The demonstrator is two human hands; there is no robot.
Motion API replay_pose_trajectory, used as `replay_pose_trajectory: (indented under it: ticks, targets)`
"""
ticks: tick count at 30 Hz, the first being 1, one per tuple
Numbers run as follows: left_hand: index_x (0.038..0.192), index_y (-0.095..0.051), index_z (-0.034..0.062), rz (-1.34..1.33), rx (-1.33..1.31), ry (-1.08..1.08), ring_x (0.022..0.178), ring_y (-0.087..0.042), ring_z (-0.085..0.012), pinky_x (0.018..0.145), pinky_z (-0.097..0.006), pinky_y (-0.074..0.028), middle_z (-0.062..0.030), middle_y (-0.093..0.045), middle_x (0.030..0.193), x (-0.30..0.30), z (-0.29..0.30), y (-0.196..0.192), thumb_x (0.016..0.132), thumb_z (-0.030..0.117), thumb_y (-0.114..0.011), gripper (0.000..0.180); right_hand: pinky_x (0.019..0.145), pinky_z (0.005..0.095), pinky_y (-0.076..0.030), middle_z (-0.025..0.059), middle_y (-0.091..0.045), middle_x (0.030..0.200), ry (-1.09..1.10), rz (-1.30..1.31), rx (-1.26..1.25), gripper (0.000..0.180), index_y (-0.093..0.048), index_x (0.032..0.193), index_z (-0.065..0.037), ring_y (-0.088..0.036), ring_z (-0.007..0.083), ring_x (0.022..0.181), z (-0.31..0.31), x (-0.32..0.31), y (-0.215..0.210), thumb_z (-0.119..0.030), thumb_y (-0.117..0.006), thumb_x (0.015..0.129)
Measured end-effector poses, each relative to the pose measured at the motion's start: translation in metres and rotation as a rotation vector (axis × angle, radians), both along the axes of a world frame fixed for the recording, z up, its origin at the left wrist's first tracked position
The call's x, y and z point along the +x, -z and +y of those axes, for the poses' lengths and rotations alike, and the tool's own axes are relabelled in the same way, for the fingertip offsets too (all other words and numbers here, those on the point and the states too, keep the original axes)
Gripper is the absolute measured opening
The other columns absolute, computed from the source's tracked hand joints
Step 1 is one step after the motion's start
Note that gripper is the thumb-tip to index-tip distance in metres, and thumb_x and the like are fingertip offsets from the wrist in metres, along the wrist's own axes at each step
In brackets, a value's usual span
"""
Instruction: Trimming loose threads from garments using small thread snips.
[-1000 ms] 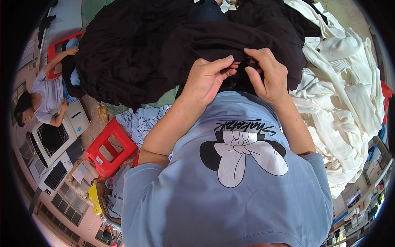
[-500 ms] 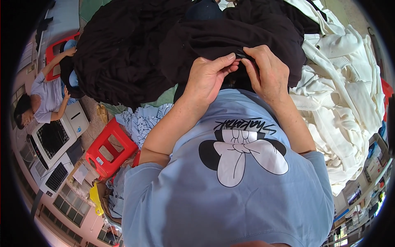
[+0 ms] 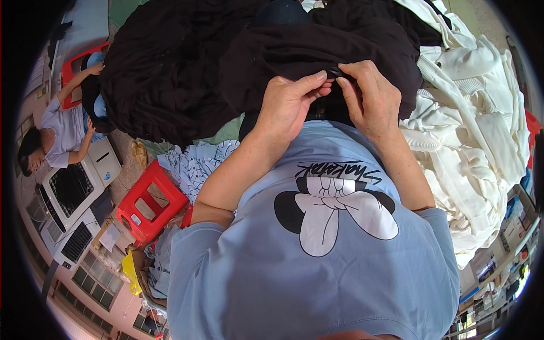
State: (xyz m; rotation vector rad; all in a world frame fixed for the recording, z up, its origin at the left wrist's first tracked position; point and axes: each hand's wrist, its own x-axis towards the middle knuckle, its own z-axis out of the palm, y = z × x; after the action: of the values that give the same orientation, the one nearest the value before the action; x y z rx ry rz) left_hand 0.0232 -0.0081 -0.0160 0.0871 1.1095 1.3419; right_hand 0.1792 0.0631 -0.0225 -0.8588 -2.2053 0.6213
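A black garment (image 3: 323,48) lies bunched across my lap, one edge of it raised between my fingers. My left hand (image 3: 290,102) is closed, thumb pinching the cloth against the forefinger. Just to the right, my right hand (image 3: 371,93) pinches the same edge between thumb and forefinger. A small dark shiny piece (image 3: 335,72) shows between the fingertips; whether it is a fold of the cloth or a separate thing, I cannot tell. The two sets of fingertips are a short gap apart.
Black garments (image 3: 164,68) are heaped at left, white ones (image 3: 467,141) at right. Below the black heap are patterned blue cloth (image 3: 198,164) and a red plastic stool (image 3: 150,201). At far left a person (image 3: 62,136) sits beside a white machine (image 3: 76,184).
My right hand has shifted slightly right, widening the gap between my fingertips. My left hand stays nearly in place, still pinching the cloth.
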Motion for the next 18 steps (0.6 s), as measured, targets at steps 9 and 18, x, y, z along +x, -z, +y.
replay_pose_trajectory:
  ticks: [9, 18]
  targets:
    - [0.094, -0.068, -0.0117, -0.014, 0.009, 0.014, 0.084, -0.065, -0.0221, 0.085, -0.033, -0.052, -0.019, -0.069, 0.093, 0.0009, 0.0002, 0.0049, 0.088, 0.006, -0.065, 0.019, 0.06, 0.0299, -0.047, 0.0047, -0.06, 0.083, 0.018, -0.056, 0.157, 0.019, -0.062, 0.097, -0.007, -0.061, 0.0204, 0.072, -0.0013, -0.0037, 0.0047, -0.011, -0.069, 0.08]
    - [0.09, -0.069, -0.0102, -0.027, 0.01, 0.002, 0.083, -0.065, -0.021, 0.081, -0.032, -0.052, -0.0169, -0.069, 0.09, 0.0032, 0.0024, 0.0039, 0.087, 0.008, -0.066, 0.019, 0.059, 0.0308, -0.049, 0.0085, -0.061, 0.088, 0.06, 0.161, -0.316, 0.02, -0.061, 0.104, -0.003, -0.063, 0.0225, 0.067, -0.0019, -0.0017, 0.008, -0.011, -0.065, 0.086]
